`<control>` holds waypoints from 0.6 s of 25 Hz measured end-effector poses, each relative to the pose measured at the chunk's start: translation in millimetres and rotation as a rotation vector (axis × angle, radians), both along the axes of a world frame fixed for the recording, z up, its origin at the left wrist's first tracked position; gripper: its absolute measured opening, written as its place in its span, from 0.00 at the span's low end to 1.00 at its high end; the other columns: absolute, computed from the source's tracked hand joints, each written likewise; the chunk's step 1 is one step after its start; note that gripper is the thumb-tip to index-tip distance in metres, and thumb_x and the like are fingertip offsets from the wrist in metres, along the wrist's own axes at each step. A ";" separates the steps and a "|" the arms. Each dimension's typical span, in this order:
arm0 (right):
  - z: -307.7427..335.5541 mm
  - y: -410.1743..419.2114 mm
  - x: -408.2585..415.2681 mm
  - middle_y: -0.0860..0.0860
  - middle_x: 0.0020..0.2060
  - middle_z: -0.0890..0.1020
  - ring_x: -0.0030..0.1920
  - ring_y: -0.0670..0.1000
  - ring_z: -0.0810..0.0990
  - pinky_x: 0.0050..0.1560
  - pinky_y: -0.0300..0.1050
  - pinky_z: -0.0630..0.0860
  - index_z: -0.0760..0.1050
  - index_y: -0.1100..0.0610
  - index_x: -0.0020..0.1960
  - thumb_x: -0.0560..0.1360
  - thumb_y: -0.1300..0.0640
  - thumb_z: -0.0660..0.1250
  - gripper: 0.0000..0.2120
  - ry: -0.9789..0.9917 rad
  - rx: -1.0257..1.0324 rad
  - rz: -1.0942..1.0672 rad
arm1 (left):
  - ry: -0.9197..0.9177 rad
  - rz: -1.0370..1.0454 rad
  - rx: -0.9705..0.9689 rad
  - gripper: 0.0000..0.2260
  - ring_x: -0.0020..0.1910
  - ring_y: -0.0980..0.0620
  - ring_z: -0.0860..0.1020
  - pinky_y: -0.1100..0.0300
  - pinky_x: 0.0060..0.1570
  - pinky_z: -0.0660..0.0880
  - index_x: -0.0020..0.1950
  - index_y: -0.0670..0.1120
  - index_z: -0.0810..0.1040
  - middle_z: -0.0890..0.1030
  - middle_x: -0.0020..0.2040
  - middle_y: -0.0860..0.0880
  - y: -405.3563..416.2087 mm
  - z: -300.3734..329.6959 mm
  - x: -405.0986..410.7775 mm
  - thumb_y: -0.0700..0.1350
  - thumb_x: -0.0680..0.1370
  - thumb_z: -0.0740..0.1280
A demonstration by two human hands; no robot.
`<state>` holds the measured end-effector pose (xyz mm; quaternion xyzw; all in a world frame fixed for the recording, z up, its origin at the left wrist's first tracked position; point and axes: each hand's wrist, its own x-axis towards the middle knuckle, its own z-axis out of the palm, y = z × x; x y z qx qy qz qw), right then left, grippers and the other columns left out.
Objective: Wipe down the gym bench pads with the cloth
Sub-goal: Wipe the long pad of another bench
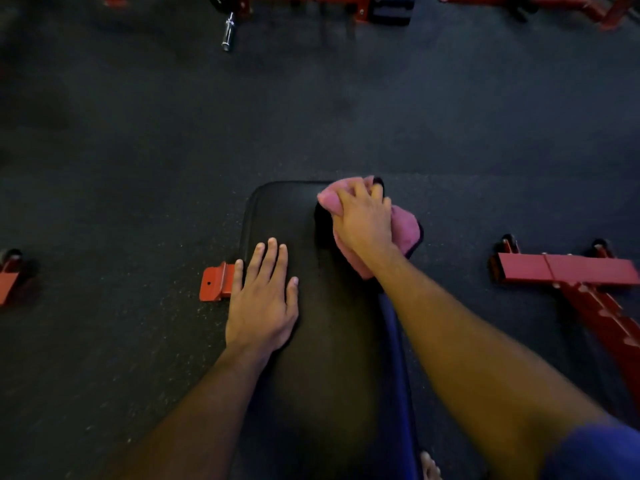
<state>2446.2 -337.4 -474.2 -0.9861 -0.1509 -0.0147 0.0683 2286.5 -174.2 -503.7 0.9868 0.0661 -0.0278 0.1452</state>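
Wiping is under way at the far right corner of the black bench pad (311, 306), where a bunched pink cloth (403, 230) is gripped by the right hand (363, 223), its fingers curled over the wad so that the fabric is pressed down onto the padding. Part of the cloth is draped past the pad's right edge, which suggests the corner and side seam are being covered along with the top. The left hand (263, 299) is laid flat on the pad near its left edge, fingers straight and spread, holding nothing; it is most likely placed there to steady the body and the bench while pressure is applied on the other side. A red frame foot (216, 280) is seen just beside that hand, on the dark rubber floor (138, 168). The near stretch of the pad is dim and blurred, so whether it is already clean cannot be told. Another red bench frame (568, 271) is seen well apart to the right.
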 end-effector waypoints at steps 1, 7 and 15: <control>0.6 -10.1 -32.2 0.54 0.73 0.66 0.70 0.60 0.67 0.69 0.60 0.68 0.67 0.47 0.72 0.82 0.45 0.58 0.20 -0.003 0.025 -0.002 | -0.005 0.000 0.001 0.28 0.84 0.54 0.42 0.46 0.82 0.42 0.85 0.52 0.48 0.47 0.86 0.52 -0.1 -0.1 0.1 0.58 0.85 0.40; -4.9 -46.4 -161.3 0.48 0.73 0.65 0.68 0.54 0.67 0.68 0.56 0.68 0.66 0.41 0.74 0.80 0.42 0.59 0.23 0.075 0.086 0.116 | -0.038 -0.016 0.028 0.30 0.84 0.53 0.44 0.46 0.82 0.43 0.85 0.49 0.51 0.50 0.86 0.50 0.2 -4.9 -0.7 0.58 0.84 0.39; -11.2 -7.2 59.2 0.54 0.64 0.74 0.63 0.59 0.71 0.62 0.59 0.73 0.71 0.46 0.70 0.82 0.42 0.59 0.19 0.035 0.095 -0.099 | -0.025 -0.029 0.023 0.29 0.83 0.53 0.40 0.46 0.81 0.39 0.83 0.52 0.43 0.45 0.85 0.52 2.4 -4.3 2.4 0.59 0.82 0.36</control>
